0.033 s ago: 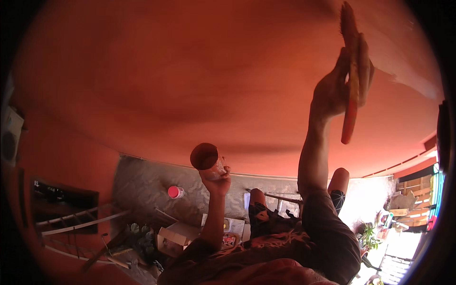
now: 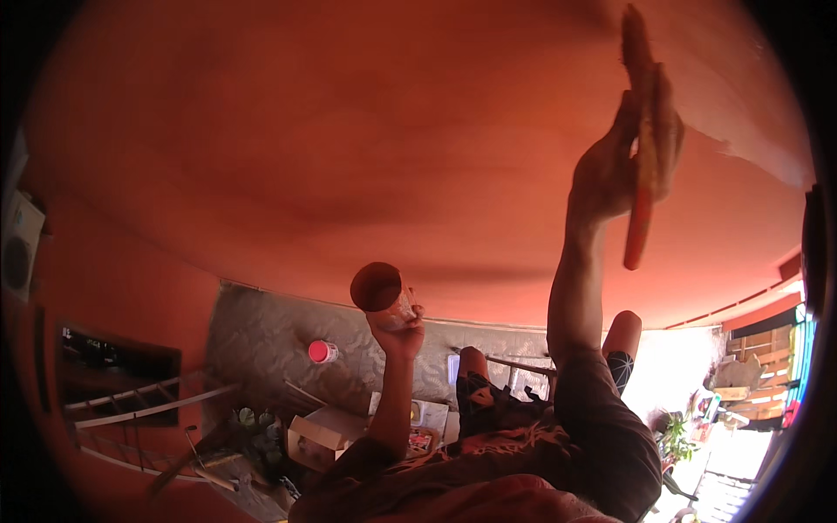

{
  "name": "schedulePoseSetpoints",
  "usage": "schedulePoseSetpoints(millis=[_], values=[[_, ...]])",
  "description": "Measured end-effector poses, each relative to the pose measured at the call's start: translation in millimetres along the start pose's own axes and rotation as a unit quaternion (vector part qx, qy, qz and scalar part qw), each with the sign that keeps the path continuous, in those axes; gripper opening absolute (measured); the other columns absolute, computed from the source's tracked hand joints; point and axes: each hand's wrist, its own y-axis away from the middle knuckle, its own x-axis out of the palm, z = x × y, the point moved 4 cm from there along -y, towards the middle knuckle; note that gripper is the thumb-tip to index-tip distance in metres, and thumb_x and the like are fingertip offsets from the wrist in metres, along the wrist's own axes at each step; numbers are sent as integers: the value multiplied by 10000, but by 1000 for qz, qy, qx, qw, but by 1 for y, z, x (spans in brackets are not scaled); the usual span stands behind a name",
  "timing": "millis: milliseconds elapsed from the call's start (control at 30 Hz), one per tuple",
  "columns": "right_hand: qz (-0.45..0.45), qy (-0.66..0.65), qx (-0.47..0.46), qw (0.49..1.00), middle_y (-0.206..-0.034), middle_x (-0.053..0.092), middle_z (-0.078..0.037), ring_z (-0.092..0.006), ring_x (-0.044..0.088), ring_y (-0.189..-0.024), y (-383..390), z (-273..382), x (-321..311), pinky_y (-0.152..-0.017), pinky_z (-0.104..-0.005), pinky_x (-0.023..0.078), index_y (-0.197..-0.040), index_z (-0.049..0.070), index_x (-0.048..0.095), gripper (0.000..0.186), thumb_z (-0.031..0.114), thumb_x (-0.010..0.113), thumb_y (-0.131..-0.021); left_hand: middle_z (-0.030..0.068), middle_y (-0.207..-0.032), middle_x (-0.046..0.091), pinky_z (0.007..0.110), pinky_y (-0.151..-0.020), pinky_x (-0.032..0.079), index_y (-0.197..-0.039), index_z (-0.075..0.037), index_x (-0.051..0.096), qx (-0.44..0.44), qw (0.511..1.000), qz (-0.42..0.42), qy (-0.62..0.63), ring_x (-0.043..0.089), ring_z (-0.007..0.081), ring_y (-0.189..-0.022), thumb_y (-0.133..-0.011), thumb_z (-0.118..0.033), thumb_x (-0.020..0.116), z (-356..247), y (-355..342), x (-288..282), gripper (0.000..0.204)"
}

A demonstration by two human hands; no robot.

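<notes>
The right hand [image 2: 609,170] is gripping a brush [image 2: 643,179], bristles [image 2: 636,39] pointing up the wall [image 2: 261,157], probably for reach; near the wall's lower edge, the left hand [image 2: 398,336] is holding a cup [image 2: 380,288] mouth-up, likely avoiding spills.

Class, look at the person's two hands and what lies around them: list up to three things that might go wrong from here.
1. The left hand holds an open cup; if it tips, anything inside could spill onto the floor.
2. The right hand holds a brush, bristle end uppermost in the view, so anything wet might run down it.
3. A red-topped tub sits on that floor, where drips might land.
</notes>
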Motion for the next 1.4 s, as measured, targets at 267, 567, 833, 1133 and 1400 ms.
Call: schedulePoseSetpoints(millis=[267, 567, 833, 1133, 1400], values=[[540, -121, -164, 816, -1128, 676, -162, -303, 679, -964, 168, 104, 76, -712, -382, 587, -1168, 39, 675, 371, 132, 766, -821, 149, -1384, 562, 289, -695, 557, -1438, -107, 514, -20, 998, 62, -7, 597, 307, -1091, -887, -563, 641, 1, -2, -1, 727], [169, -198, 194, 946, -1185, 724, -149, -235, 676, -1118, 31, -53, -5, -974, -353, 528, -1127, -35, 704, 204, 94, 625, -990, 154, -1307, 580, 275, -620, 589, -1414, -89, 499, -4, 999, 38, -21, 638, 334, -990, -886, -545, 649, 7, -3, 16, 714], [23, 79, 82, 993, -1152, 706, -149, -278, 687, -1029, 17, -92, -93, -847, -369, 554, -1221, -26, 676, 280, 3, 583, -959, 174, -1342, 569, 301, -652, 605, -1424, -70, 476, -71, 994, 74, -37, 643, 341, -1032, -895, -521, 661, 12, -6, 34, 719], [313, -163, 25, 935, -1154, 725, -141, -304, 712, -984, 46, 7, -68, -763, -385, 586, -1137, 51, 730, 257, 24, 639, -898, 162, -1359, 535, 293, -660, 596, -1418, -61, 473, -120, 988, 79, -60, 628, 314, -1049, -887, -468, 691, 33, 7, 69, 703], [-197, -24, 229, 953, -1209, 690, -175, -260, 672, -1073, -40, -153, -204, -941, -368, 545, -1234, -84, 642, 326, 144, 633, -1000, 166, -1347, 538, 282, -650, 596, -1410, -41, 464, -136, 985, 69, -86, 623, 321, -1056, -905, -478, 678, 45, 12, 83, 701]])
